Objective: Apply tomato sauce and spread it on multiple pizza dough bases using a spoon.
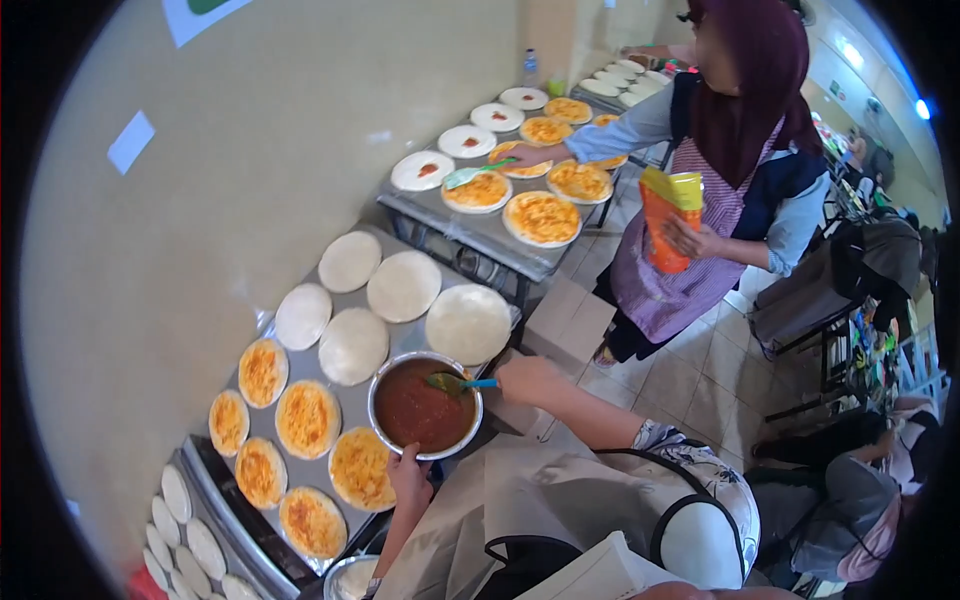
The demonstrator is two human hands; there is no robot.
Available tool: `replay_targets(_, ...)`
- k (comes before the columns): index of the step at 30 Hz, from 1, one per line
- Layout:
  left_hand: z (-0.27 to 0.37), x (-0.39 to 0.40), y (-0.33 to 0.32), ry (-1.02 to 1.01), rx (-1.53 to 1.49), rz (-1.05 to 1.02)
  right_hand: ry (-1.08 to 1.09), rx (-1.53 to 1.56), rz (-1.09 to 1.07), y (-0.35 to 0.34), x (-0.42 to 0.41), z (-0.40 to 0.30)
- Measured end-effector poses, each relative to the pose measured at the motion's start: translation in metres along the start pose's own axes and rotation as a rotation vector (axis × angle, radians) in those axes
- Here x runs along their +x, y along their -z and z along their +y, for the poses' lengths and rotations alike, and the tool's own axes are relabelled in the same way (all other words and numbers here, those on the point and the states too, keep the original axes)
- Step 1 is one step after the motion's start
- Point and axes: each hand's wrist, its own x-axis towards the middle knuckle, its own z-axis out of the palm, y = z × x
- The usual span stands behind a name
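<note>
My left hand [410, 480] grips the rim of a metal bowl [427, 416] of red sauce at the table's near edge. My right hand [525, 382] holds the blue handle of a spatula [457, 382], whose green blade rests in the sauce by the bowl's right side. Beyond the bowl lie several plain round dough bases [403, 286] on a grey table [300, 397]. To its left, several bases spread with orange-red sauce [307, 418] lie on the same table.
A co-worker [720, 172] at the second table [480, 232] holds an orange pouch [671, 221] and a green spatula [480, 172] over dough bases. A cardboard box [568, 319] stands on the floor. More bases [206, 547] lie at lower left, near another bowl [352, 577].
</note>
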Motion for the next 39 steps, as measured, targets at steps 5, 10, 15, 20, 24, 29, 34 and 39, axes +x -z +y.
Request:
replay_targets(5, -0.015, 0.024, -0.039, 0.056, 0.036, -0.037, -0.07, 0.048, -0.025, 0.003, 0.002, 0.056)
replay_targets(10, -0.023, 0.034, -0.062, 0.091, 0.077, -0.104, -0.158, 0.089, -0.096, 0.003, -0.003, 0.091)
replay_targets(15, -0.026, 0.04, -0.064, 0.093, 0.101, -0.178, -0.18, 0.308, -0.251, 0.002, -0.014, 0.102)
replay_targets(20, -0.026, 0.043, -0.058, 0.087, 0.141, -0.21, -0.222, 0.46, -0.216, -0.03, -0.021, 0.105)
replay_targets(24, -0.012, 0.04, -0.068, 0.07, 0.123, -0.182, -0.276, 0.797, -0.123, -0.047, -0.024, 0.115)
replay_targets(29, 0.006, 0.044, -0.073, 0.051, 0.154, -0.254, -0.319, 1.108, -0.21, -0.032, -0.033, 0.106)
replay_targets(34, 0.012, 0.063, -0.078, 0.108, 0.107, -0.204, -0.289, 1.307, -0.16, -0.036, -0.021, 0.1)
replay_targets(39, 0.016, 0.069, -0.096, 0.132, 0.123, -0.242, -0.359, 1.271, -0.059, -0.033, -0.019, 0.097)
